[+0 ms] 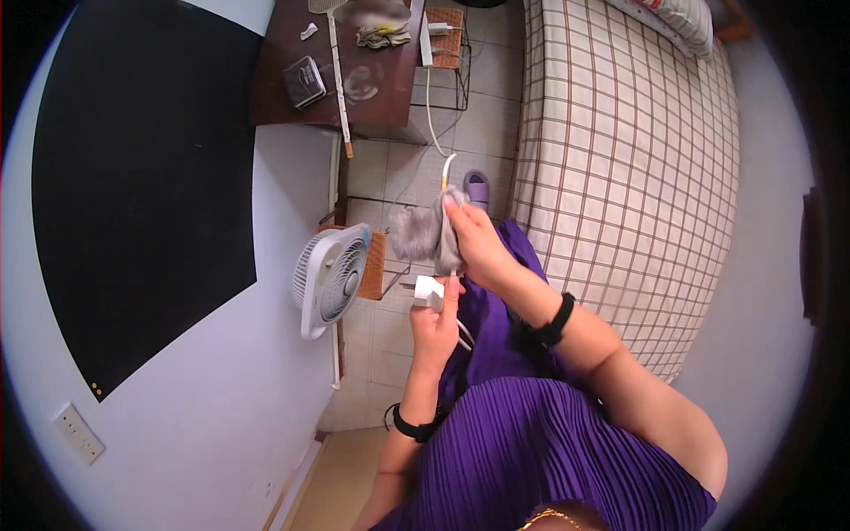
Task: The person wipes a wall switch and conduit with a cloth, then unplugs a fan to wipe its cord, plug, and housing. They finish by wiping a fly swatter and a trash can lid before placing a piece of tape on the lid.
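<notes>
A white power plug (428, 292) with metal prongs pointing left is gripped in my left hand (435, 325). Just above it, my right hand (477, 239) pinches a grey fluffy cloth (446, 255) wrapped around the white cord. More of the cloth hangs loosely to the left of my fingers. From the top of the cloth the white cord (428, 99) runs up towards a white power strip (426, 41). Another stretch of white cord (466, 335) loops below my left hand, partly hidden by it.
A white box fan (335, 282) stands on a woven stool (374, 265) at the left. The dark wooden desk (385, 99) holds a fly swatter (337, 76), a black case (305, 83) and gloves (384, 36). A bed with a checked sheet (617, 166) fills the right; a purple slipper (476, 189) lies on the tiles.
</notes>
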Demonstrator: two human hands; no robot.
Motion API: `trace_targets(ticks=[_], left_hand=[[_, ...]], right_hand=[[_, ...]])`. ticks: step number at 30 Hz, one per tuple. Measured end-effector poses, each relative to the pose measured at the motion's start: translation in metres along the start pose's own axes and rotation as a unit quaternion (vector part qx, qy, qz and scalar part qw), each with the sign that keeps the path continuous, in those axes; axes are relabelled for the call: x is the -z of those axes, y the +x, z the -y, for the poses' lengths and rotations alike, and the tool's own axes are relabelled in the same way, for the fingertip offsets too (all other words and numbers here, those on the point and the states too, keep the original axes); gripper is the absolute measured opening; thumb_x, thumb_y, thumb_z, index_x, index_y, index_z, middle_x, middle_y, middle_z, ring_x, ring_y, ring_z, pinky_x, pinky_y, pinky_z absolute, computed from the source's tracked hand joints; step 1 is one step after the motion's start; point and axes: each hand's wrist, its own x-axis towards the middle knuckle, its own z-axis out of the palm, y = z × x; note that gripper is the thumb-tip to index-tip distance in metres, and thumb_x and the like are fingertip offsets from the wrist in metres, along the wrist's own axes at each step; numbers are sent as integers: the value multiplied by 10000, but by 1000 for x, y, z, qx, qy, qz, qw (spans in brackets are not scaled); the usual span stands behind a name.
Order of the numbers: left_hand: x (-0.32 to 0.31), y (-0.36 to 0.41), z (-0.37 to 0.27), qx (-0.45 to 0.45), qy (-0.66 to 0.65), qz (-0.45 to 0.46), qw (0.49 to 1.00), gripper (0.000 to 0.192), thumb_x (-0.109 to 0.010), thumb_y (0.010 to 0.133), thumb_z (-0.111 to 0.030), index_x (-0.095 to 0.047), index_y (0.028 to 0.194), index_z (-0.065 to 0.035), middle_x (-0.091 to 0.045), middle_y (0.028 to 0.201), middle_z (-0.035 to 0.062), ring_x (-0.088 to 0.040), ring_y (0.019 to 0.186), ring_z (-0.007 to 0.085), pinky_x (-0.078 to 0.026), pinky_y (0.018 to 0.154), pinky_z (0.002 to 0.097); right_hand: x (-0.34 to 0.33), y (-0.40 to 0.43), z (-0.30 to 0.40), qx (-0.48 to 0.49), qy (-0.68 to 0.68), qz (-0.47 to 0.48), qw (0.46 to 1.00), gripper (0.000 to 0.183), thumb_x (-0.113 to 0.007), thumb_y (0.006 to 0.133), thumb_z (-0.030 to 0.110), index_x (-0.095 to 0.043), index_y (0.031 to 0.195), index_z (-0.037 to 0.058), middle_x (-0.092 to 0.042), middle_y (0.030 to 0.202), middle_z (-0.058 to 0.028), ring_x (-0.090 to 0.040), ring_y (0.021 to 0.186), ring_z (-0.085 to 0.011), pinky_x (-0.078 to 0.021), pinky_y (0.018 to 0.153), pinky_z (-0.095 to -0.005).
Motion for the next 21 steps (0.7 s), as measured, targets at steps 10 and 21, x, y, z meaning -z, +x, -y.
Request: trace_targets(ticks=[10, 21], left_hand=[[7, 15, -8, 14, -4, -24, 1000, 182, -589, 974, -152, -623, 927, 21, -572, 748, -11, -491, 648, 60, -385, 561, 236], [-6, 16, -53, -81, 55, -23, 995, 305, -617, 970, -245, -646, 783, -6, -588, 711, -8, -532, 668, 73, -429, 616, 251]], right_hand=[[-15, -9, -1, -36, -34, 42, 998, 362, -444, 1040, 347, -584, 1139, 28, -656, 953, -30, -618, 872, -124, -507, 791, -298], [-11, 43, 51, -5, 20, -33, 999, 365, -436, 1034, 344, -590, 871, 56, -624, 736, -64, -620, 653, -195, -515, 616, -347]])
